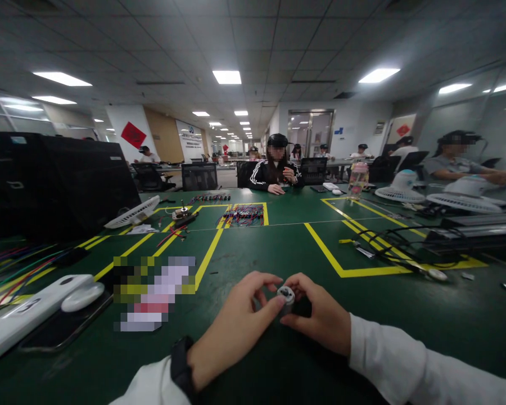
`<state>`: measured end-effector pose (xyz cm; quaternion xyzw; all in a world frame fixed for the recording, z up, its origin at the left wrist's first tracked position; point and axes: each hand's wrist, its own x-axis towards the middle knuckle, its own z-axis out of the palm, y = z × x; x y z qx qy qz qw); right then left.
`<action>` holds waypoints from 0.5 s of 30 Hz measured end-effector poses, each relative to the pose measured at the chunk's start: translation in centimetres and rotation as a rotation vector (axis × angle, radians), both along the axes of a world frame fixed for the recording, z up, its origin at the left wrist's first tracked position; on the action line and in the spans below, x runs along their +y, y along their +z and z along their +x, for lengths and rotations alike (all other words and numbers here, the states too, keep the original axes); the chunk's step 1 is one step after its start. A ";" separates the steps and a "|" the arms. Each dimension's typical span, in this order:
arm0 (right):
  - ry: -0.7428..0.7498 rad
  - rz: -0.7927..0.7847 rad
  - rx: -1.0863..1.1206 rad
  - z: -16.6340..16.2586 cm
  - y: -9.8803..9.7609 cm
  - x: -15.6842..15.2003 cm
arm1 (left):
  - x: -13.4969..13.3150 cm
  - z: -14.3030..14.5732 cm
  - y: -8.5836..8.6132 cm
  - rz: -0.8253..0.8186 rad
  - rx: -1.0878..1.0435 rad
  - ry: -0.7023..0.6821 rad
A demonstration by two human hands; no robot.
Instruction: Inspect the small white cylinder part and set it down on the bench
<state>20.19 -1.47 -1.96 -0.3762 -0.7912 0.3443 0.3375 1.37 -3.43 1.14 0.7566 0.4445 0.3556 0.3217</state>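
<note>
Head view: at the lower centre of the frame, the left hand and right hand grip a small grey cylinder by the fingertips, its recessed end facing up. With so little of each hand around that round side, uneven pressure could squeeze it loose, and it might roll across the tabletop. Tipping it could spill anything loose inside, though the recess is too small to read.
</note>
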 end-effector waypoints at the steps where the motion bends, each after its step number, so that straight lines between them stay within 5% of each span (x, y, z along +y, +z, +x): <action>1: 0.007 0.006 0.002 0.1 -0.1 0.0 | 0.3 0.7 0.3 0.031 0.006 -0.007; 8: -0.001 0.010 -0.013 0.5 0.0 0.0 | 1.3 0.0 0.8 0.105 0.003 0.053; 15: -0.034 0.006 -0.074 1.2 0.7 -0.6 | 1.1 -1.2 -1.4 0.030 0.129 -0.019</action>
